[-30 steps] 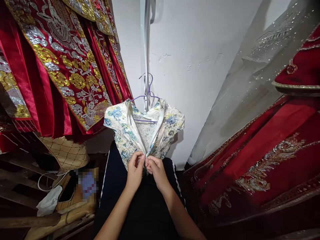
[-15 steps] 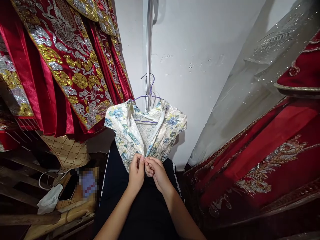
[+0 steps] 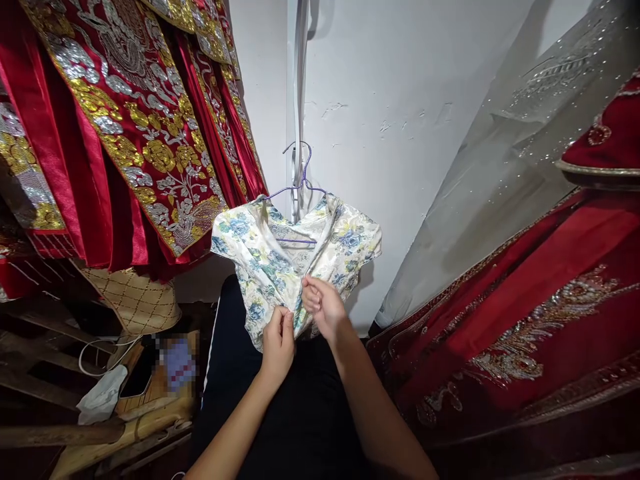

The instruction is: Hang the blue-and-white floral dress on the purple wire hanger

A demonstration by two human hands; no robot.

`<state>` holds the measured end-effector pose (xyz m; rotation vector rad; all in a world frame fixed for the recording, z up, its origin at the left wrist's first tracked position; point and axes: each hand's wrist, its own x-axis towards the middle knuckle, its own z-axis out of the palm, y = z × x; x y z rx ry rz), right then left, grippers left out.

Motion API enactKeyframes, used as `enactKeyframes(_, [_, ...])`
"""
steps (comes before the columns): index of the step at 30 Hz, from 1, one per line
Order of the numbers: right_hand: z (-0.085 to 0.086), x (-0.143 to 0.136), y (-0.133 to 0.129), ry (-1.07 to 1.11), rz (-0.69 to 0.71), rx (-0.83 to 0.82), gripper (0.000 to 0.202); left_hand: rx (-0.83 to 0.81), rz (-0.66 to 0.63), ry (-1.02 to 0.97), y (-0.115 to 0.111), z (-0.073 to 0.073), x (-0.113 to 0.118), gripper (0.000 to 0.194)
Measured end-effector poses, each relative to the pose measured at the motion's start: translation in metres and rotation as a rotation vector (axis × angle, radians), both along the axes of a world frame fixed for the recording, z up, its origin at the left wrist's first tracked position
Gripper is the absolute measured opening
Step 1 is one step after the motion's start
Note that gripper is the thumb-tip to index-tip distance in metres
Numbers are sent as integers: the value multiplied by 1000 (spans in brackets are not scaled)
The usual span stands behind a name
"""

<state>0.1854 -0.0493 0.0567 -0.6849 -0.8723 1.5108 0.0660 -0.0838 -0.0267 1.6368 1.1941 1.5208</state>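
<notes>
A white top with blue and yellow flowers (image 3: 250,257) hangs in front of me on a purple wire hanger (image 3: 306,167). Its V-shaped neck is open, and the front edges come together just below. Low on the front, my left hand (image 3: 279,340) is closed, thumb and finger pinching the fabric. Higher up, at the point of the V, my right hand (image 3: 325,305) is closed with its fingertips on the front closure. The small part between those fingertips is hidden.
Red gowns with gold and silver embroidery (image 3: 160,157) hang at the left. On the right are a sheer sparkling white gown (image 3: 465,200) and a beaded red gown (image 3: 540,313). A wooden stand (image 3: 155,427) at lower left holds a phone (image 3: 136,380) and a crumpled white tissue (image 3: 103,397).
My right hand has moved up along the top's front, away from my left hand. The front edges now meet higher, and the neck opening is shorter. My left hand stays low.
</notes>
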Motion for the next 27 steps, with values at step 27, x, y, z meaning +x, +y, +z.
enactKeyframes(27, [107, 10, 74, -242, -242, 434, 25, 306, -143, -177, 67, 122, -5, 26])
